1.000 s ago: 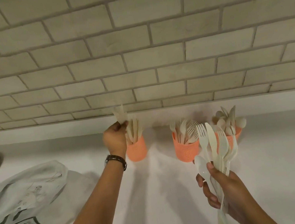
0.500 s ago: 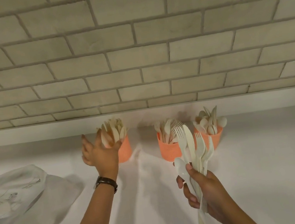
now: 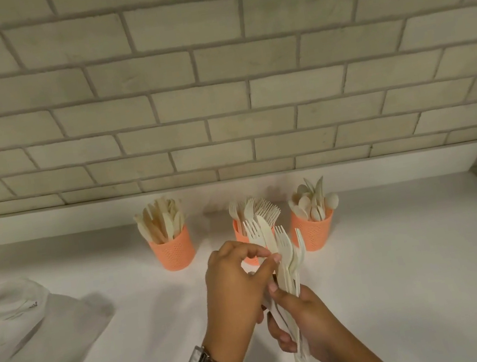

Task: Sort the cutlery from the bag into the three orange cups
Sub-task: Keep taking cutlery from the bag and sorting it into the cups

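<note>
Right hand grips the mixed bundle while left hand pinches one piece free — likely next for a cup at twelve o'clock.

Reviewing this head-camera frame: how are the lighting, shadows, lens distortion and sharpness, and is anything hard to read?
Head view: dim, warm, even light, no glare; soft shadows beside the bag and the left cup on the counter. Wide-angle bending bows the tile wall. The left hand and right hand are slightly soft; the overlapping pale cutlery bundle is hard to separate.
</note>
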{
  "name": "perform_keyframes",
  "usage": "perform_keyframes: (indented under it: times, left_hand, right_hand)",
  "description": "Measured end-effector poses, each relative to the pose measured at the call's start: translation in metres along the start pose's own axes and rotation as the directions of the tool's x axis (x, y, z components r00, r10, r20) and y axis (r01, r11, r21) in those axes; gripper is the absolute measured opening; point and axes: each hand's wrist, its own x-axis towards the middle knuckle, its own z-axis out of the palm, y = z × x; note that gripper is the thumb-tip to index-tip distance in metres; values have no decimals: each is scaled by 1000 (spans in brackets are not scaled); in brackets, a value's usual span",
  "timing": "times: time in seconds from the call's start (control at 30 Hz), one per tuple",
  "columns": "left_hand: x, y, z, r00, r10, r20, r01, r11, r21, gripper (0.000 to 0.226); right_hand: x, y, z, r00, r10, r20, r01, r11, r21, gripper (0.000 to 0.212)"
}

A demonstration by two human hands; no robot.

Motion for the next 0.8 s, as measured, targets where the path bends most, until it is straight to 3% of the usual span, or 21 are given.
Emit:
perform_keyframes:
  times: [0.13, 0.27, 0.33, 0.43, 0.57, 0.8]
  left_hand:
    - [3, -2, -5, 999, 29, 25, -31, 996, 80, 11]
    - [16, 5, -15, 989, -76, 129, 110, 953, -284, 9]
    - [32, 5, -29, 986, -153, 59, 163, 880, -446, 12]
    - [65, -10, -62, 951, -236, -198, 93, 832, -547, 9]
    - [97, -49, -97, 846, -238, -477, 48, 925, -376, 10]
    - [116, -110, -84, 878, -203, -433, 233, 972, 18, 22]
  right_hand:
    - [0, 1, 2, 1000, -13, 18, 14, 1000, -25, 43]
    - [3, 2, 0, 999, 3, 33, -1, 999, -52, 42]
    - [5, 4, -2, 1000, 18, 21, -17, 998, -52, 40]
    - [8, 8, -10, 998, 51, -24, -50, 998, 43, 38]
    - [12, 6, -20, 998, 50, -36, -42, 978, 202, 42]
    - [15, -1, -21, 997, 30, -75, -9, 964, 265, 45]
